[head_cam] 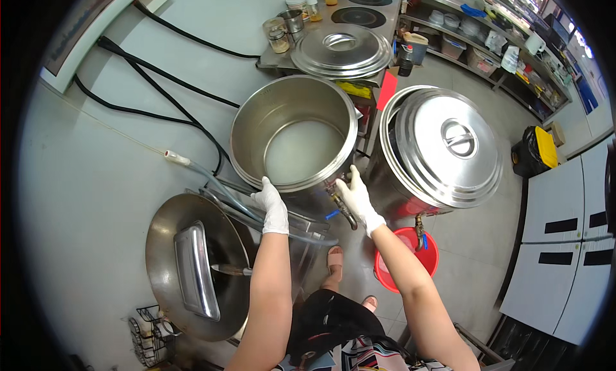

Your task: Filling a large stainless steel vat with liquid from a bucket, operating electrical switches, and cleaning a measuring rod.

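A tall stainless steel pot (293,130) without its lid stands before me, with cloudy pale liquid (304,152) low inside it. My left hand (272,205), in a white glove, rests its fingers at the near left of the rim; whether they grip it is unclear. My right hand (358,197), gloved too, has thumb and fingers spread against the pot's near right side, beside a brass tap (344,209) with a blue lever (332,214). To the right stands a second steel pot (392,173), its lid (447,144) sitting askew. A red bucket (430,270) is on the floor under that pot's tap (419,231).
At left a large wok (163,265) holds a rectangular steel lid (195,270) and a handled utensil. A clear hose (226,190) runs behind my left hand. Another round lid (341,51) lies on the stove counter. White cabinets (551,202) and a bin (534,152) stand right.
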The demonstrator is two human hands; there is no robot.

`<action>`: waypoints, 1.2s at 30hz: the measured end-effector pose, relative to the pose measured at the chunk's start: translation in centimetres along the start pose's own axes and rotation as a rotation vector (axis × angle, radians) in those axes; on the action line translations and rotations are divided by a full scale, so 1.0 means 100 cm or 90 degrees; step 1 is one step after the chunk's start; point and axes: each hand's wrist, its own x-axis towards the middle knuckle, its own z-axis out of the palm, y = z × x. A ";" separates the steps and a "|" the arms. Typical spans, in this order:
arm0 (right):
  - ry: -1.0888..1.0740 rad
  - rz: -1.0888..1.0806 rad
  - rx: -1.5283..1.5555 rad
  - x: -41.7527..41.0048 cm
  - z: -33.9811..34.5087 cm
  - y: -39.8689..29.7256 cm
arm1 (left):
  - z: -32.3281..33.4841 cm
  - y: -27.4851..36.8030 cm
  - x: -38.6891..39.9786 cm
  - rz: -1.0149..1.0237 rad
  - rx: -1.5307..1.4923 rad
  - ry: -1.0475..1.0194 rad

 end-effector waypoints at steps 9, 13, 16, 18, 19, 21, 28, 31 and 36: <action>0.061 0.136 -0.098 0.065 0.032 -0.030 | 0.004 -0.012 0.035 0.102 0.089 -0.110; 0.068 0.131 -0.051 0.065 0.032 -0.030 | 0.005 -0.015 0.035 0.095 0.104 -0.087; 0.104 0.151 -0.107 0.068 0.037 -0.026 | 0.010 -0.016 0.034 0.127 0.135 -0.053; 0.103 0.143 -0.075 0.072 0.028 -0.019 | 0.018 -0.021 0.029 0.172 0.139 -0.024; 0.092 0.139 -0.043 0.070 0.028 -0.024 | 0.017 -0.023 0.033 0.143 0.153 -0.027; 0.087 0.169 -0.032 0.068 0.030 -0.032 | 0.016 -0.024 0.037 0.138 0.149 -0.027; 0.123 0.212 -0.019 0.066 0.049 -0.047 | 0.002 -0.004 0.041 0.135 0.162 0.006; 0.138 0.190 0.005 0.066 0.049 -0.036 | 0.008 -0.004 0.057 0.108 0.319 -0.029; 0.149 0.134 -0.011 0.054 0.035 -0.054 | -0.020 0.169 0.040 0.580 -0.026 0.049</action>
